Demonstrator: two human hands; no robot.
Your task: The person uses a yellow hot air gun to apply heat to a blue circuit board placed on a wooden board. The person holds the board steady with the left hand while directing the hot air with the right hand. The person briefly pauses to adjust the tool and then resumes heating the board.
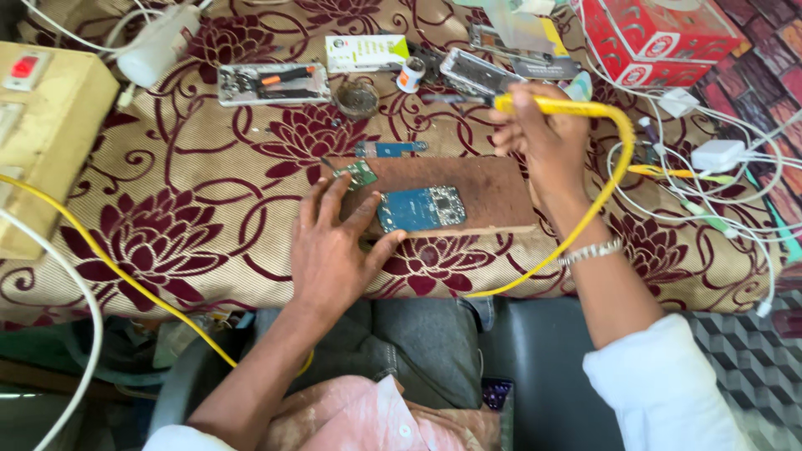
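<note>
Floral cloth (192, 209) covers my bench; left hand (330, 250) lies flat, fingers apart, touching the blue circuit board (420, 209), right hand (543, 134) clamped on the yellow soldering iron (560, 106) beyond it

Counted – 2 hands: left hand (330, 250), right hand (543, 138). 3 circuit boards: blue circuit board (420, 209), small green board (361, 174), narrow blue board (389, 149). 1 wooden block (493, 192), 1 yellow soldering iron (555, 106), 1 red box (660, 33) – approx.
</note>
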